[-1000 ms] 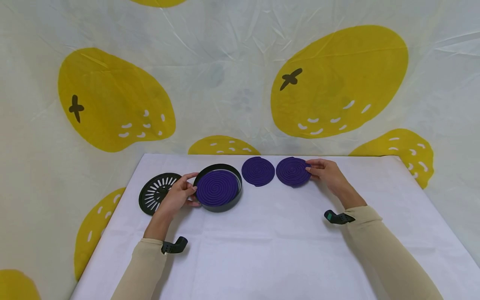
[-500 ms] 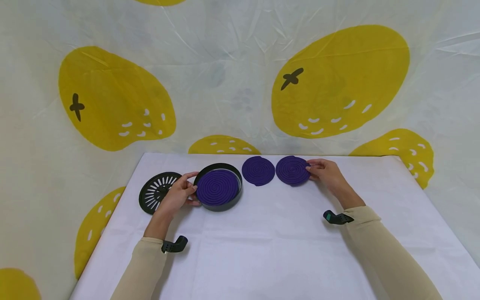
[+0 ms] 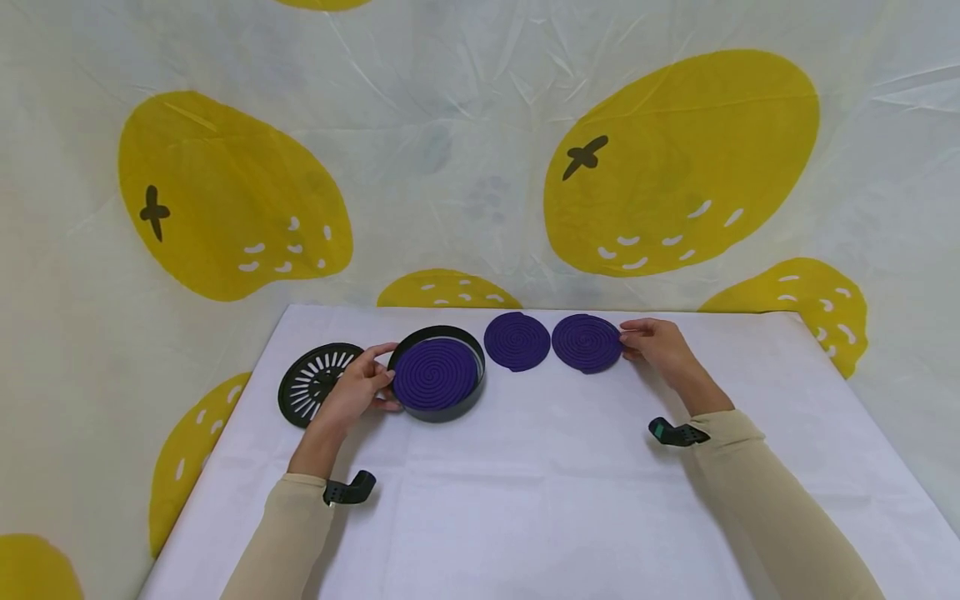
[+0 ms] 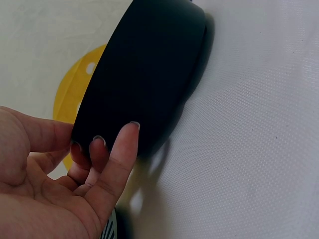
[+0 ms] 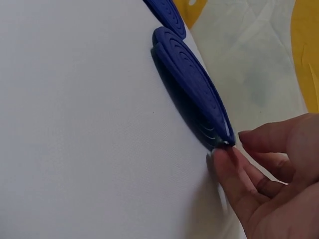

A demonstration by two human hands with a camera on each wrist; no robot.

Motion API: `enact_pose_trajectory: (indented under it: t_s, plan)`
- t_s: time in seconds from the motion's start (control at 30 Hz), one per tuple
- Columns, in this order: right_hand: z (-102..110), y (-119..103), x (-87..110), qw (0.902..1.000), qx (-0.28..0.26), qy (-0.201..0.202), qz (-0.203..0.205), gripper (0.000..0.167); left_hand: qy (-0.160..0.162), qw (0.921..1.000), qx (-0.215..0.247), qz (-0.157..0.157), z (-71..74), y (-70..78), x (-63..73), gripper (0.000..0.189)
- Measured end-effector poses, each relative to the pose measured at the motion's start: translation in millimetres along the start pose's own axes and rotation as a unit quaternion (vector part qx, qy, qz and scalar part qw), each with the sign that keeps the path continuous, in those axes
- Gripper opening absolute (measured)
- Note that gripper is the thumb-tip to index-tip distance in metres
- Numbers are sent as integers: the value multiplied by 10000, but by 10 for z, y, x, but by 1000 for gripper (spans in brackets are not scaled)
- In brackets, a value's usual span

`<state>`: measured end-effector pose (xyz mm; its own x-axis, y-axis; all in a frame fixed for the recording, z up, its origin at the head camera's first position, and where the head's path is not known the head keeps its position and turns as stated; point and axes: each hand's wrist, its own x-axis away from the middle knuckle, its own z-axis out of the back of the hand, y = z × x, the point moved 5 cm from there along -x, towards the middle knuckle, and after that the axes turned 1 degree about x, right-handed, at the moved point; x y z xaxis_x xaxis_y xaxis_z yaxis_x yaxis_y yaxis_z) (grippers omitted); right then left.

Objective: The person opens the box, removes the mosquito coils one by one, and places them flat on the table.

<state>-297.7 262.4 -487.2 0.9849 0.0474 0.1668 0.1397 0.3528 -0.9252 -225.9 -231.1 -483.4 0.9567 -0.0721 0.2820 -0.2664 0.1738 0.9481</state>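
purple mat (image 3: pixel 587 342) by the parted right grip (image 3: pixel 662 348) looks light, bendy; pinch its rim. left grip (image 3: pixel 357 388) holds the pan (image 3: pixel 452 412).

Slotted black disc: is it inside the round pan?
No, the slotted black disc lies beside the round pan, which holds a purple coil.

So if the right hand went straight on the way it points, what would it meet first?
Most likely the rightmost coil: the right hand is right at its edge, touching or nearly so; depth there is hard to judge.
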Motion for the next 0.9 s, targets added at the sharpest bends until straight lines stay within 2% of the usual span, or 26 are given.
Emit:
enact_pose_trajectory:
  t_s: [0.13, 0.2, 0.37, 0.57, 0.9]
  plan:
    - [46, -50, 5, 9988, 375, 89, 292, 38, -7, 10000, 40, -21, -2, 7, -3, 53]
    - [67, -59, 4, 9984, 482, 73, 302, 38, -5, 10000, 54, -21, -1, 9, -2, 53]
    - [85, -85, 16, 9991, 321, -55, 265, 42, -4, 10000, 25, -1, 0, 7, 4, 53]
    - [64, -170, 50, 9986, 114, -150, 502, 41, -4, 10000, 21, 2, -1, 3, -1, 53]
    - [-65, -399, 115, 9972, 38, -339, 672, 40, 46, 9999, -41, 88, 6, -12, -8, 53]
